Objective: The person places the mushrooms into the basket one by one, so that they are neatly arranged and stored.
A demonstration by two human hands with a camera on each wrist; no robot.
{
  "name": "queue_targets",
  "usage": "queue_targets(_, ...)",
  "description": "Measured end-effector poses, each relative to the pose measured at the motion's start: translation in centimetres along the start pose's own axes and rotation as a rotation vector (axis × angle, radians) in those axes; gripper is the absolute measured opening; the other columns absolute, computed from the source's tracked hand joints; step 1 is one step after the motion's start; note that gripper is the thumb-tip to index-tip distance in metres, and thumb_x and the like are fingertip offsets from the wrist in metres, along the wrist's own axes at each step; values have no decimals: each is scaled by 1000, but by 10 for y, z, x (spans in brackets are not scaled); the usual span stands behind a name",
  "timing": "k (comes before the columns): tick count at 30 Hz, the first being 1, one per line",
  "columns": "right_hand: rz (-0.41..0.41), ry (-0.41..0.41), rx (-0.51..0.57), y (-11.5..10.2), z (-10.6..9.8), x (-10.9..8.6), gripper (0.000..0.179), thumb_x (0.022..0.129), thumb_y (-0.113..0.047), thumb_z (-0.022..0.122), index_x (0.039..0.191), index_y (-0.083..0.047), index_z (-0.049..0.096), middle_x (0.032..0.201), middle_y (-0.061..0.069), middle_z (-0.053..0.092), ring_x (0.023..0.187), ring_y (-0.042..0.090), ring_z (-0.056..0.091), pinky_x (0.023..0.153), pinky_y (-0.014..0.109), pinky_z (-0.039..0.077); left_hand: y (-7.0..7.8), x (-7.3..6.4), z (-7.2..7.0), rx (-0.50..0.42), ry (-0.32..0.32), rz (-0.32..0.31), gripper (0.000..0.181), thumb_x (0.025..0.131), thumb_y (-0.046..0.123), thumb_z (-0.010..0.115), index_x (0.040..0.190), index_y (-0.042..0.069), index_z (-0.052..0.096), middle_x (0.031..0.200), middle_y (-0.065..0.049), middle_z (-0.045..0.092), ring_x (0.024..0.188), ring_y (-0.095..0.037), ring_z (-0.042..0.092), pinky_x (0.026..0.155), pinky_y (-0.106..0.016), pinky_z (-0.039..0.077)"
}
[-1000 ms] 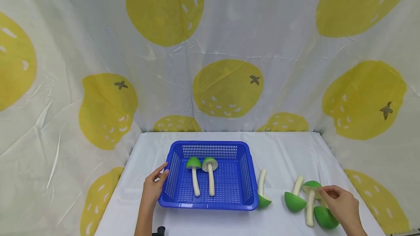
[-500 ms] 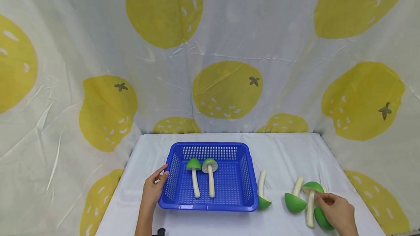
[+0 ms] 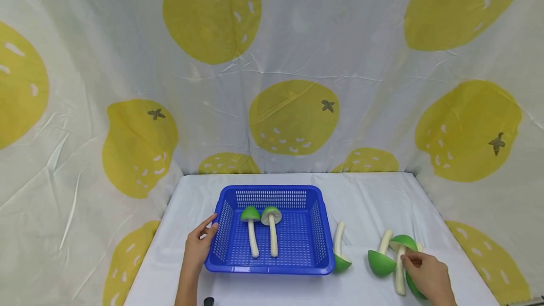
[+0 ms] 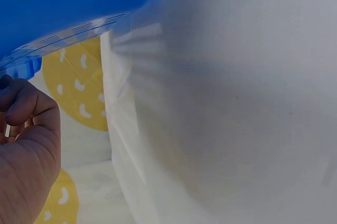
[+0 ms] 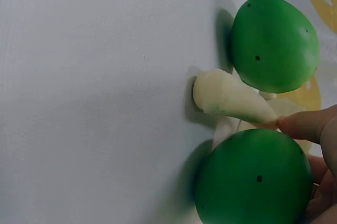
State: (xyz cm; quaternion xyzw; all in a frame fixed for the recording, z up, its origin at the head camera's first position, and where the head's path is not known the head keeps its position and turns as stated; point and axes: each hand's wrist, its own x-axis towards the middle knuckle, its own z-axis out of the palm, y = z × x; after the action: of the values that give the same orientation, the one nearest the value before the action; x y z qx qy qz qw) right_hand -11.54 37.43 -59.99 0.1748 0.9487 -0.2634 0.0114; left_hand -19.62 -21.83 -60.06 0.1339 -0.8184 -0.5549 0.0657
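A blue plastic basket stands on the white-covered table, with two green-capped artificial mushrooms lying in it. My left hand holds its left rim with thumb and fingers; the left wrist view shows the hand just below the basket's edge. At the right, my right hand pinches the pale stem of a mushroom lying cap away from me. In the right wrist view, a fingertip meets that stem between two green caps. The mushroom under my right hand is partly hidden.
One mushroom lies against the basket's right side, its cap toward me. Another mushroom lies left of the pinched one. A small black object shows at the bottom edge. A lemon-print curtain closes off the back and sides.
My right hand has moved left, from the cap edge down to the stem of the mushroom, and now covers more of the mushroom beside it. My left hand stays at the basket rim.
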Motion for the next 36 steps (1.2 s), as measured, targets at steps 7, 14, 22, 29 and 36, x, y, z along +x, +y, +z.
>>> queue_targets(7, -42, -89, -24, -6, 0, 1, 57, 87, -51, 65, 102, 3, 70, 87, 9, 73, 79, 24, 67, 65, 38, 50, 0, 0, -1, -17, -2, -16, 37, 89, 49, 65, 124, 38, 64, 87, -7, 61, 73, -15, 54, 64, -26, 46)
queue_targets(14, -56, -65, -41, -6, 0, 0, 54, 83, -53, 69, 97, -1, 72, 84, 5, 72, 76, 20, 65, 63, 37, 49, -1, 0, -2, -18, -6, -26, 39, 88, 52, 64, 125, 39, 63, 88, -6, 60, 75, -15, 53, 64, -26, 46)
queue_targets(22, -33, -30, -11, -5, 0, 0, 47, 86, -44, 68, 97, 1, 72, 84, 10, 73, 72, 21, 67, 60, 36, 48, -2, 1, -1, -11, -6, -29, 40, 89, 53, 63, 126, 39, 63, 87, -5, 59, 76, -15, 53, 64, -26, 45)
queue_targets(29, 21, 22, 13, 0, 3, -1, 50, 86, -49, 68, 99, -1, 72, 84, 9, 74, 75, 24, 67, 61, 35, 47, -1, 1, -1, -9, -4, -31, 38, 89, 52, 64, 125, 39, 63, 87, -5, 59, 78, -16, 55, 65, -26, 46)
queue_targets(36, 59, 114, 69, 0, 7, -6, 51, 86, -50, 68, 104, -2, 71, 86, 8, 74, 74, 17, 67, 65, 34, 48, 0, 1, -1, 5, -11, -36, 39, 90, 52, 63, 126, 39, 62, 89, -6, 59, 78, -17, 54, 65, -26, 46)
